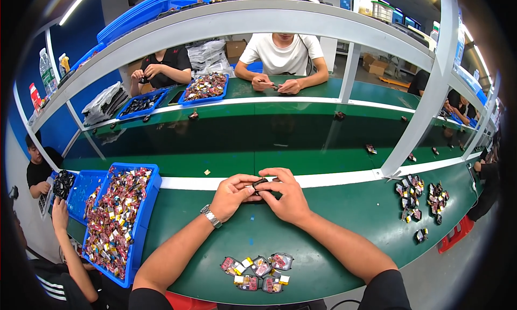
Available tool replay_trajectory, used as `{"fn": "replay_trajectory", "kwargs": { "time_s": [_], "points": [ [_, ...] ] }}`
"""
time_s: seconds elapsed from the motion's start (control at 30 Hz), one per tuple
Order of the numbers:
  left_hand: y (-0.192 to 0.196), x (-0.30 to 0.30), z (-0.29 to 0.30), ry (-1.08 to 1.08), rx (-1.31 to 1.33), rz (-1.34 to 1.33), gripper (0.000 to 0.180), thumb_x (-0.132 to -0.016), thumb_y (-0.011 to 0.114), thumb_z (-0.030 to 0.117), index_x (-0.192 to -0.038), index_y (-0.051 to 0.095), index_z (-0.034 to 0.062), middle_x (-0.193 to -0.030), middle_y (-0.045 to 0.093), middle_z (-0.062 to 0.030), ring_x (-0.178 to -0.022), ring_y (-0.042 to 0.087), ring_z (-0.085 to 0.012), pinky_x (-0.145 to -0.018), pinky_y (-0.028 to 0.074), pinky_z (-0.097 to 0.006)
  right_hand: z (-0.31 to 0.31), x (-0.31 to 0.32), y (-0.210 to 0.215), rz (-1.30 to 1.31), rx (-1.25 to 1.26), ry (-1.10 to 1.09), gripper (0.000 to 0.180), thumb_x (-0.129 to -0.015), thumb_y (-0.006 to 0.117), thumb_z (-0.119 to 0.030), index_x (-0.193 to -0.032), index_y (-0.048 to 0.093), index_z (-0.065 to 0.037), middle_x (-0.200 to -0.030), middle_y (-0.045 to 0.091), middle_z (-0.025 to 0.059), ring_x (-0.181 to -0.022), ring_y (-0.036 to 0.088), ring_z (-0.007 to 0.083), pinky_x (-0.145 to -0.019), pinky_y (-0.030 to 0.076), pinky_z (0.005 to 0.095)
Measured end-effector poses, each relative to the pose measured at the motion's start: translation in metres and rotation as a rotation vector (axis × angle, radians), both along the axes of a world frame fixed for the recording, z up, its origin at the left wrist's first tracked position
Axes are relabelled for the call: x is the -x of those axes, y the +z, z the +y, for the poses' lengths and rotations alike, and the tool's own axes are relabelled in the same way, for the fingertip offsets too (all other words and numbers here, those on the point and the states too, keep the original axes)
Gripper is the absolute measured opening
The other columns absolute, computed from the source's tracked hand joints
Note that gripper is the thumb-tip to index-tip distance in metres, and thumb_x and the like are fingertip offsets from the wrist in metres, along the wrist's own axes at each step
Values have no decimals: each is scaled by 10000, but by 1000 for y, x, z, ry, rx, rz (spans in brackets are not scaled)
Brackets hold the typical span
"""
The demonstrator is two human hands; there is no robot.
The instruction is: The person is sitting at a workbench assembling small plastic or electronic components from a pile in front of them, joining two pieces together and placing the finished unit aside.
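Over the green worktop, my left hand (232, 196) and my right hand (286, 196) meet with fingertips closed round a small black plastic casing (260, 183). Both hands grip it; most of the piece is hidden behind the fingers. Nearer to me on the worktop lies a group of several open black casings (260, 267), with red circuit boards and white or yellow parts inside. To my left stands a deep blue tray (154, 183) heaped with red circuit boards carrying small white and yellow parts (118, 218).
Clusters of black assemblies (410, 194) sit on the right. A white rail (344, 178) divides my worktop (323, 261) from a green conveyor belt (301, 132) with scattered pieces. Shelf posts (425, 100) rise ahead. A person (285, 54) works opposite; another's arm (64, 240) is at left.
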State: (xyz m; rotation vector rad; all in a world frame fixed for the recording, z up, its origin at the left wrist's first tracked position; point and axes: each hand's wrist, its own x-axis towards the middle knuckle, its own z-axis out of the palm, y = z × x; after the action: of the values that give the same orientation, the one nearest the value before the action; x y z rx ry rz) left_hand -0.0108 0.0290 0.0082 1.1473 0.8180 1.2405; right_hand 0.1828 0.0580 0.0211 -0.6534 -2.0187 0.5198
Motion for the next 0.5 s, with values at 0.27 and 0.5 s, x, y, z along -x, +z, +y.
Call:
{"fn": "replay_trajectory", "kwargs": {
  "time_s": [0.27, 0.5],
  "points": [
    [0, -3, -2, 53, -21, 3, 244, -949, 563, 2, -1185, 547, -54, -1200, 616, -193, -1068, 651, -246, -900, 594, -379, -1, 0, 1, -16, 2, 16, 221, -791, 688, -29, -998, 723, -97, -1256, 587, 85, -1181, 512, 295, -925, 479, 377],
    [-1, -1, -2, 35, -48, -27, 250, -947, 541, -29, -1195, 565, -46, -1207, 619, -178, -1071, 650, -235, -915, 587, -361, -3, 1, 2, 25, -11, 5, 220, -782, 682, -19, -984, 721, -96, -1226, 599, 85, -1165, 519, 287, -915, 477, 372]
  ]
}}
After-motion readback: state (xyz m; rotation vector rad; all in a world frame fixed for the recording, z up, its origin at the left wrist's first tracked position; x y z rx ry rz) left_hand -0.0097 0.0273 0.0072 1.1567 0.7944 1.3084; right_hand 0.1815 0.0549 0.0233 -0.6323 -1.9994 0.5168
